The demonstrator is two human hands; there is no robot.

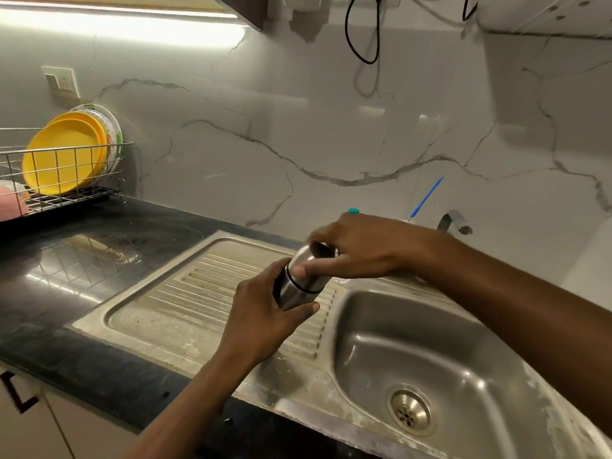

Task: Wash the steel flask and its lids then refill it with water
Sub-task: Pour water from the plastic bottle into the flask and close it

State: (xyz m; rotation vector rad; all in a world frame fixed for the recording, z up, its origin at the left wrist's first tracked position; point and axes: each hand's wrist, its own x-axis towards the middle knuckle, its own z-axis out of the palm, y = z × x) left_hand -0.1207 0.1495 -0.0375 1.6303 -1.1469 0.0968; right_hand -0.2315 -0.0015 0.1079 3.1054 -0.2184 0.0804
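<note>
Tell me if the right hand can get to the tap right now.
Probably yes: the tap stands close behind the right hand with nothing between them, but that hand holds the flask's lid, so it must let go first.

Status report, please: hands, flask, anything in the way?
Left hand grips flask body. Right hand grips its lid, still on. Held over drainboard; nothing blocking.
</note>
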